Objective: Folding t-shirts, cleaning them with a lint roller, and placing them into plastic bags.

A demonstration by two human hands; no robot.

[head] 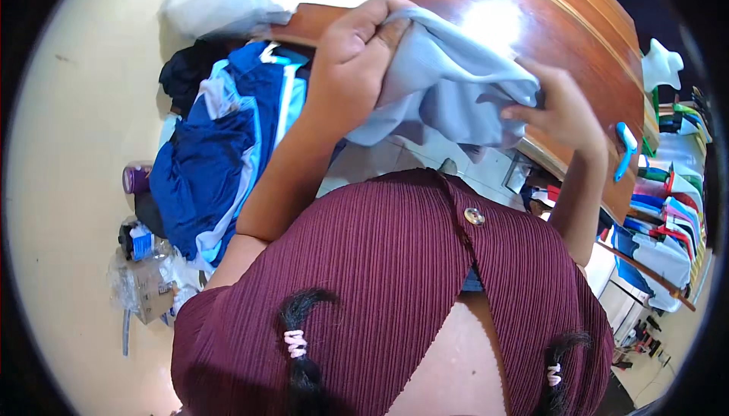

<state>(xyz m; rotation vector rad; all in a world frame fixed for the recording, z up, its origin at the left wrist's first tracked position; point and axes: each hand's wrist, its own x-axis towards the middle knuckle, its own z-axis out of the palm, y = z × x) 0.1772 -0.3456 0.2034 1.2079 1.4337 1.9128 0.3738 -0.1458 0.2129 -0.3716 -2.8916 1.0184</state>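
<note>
My left hand grips a bunched edge of a light grey piece of fabric, with the thumb pressed over the cloth. At the fabric's other end, my right hand pinches the edge between thumb and fingers. The cloth hangs in loose folds between both hands, raised in front of my body near the side of a glossy wooden table. Whether it is a whole garment cannot be told. Part of my left fingers is hidden by the cloth and the turn of the hand.
Blue and light blue garments lie heaped at left, near a purple container. White plastic packaging is on the table's left end. A blue-and-white handled tool lies at its right edge. Clothes hang at far right.
</note>
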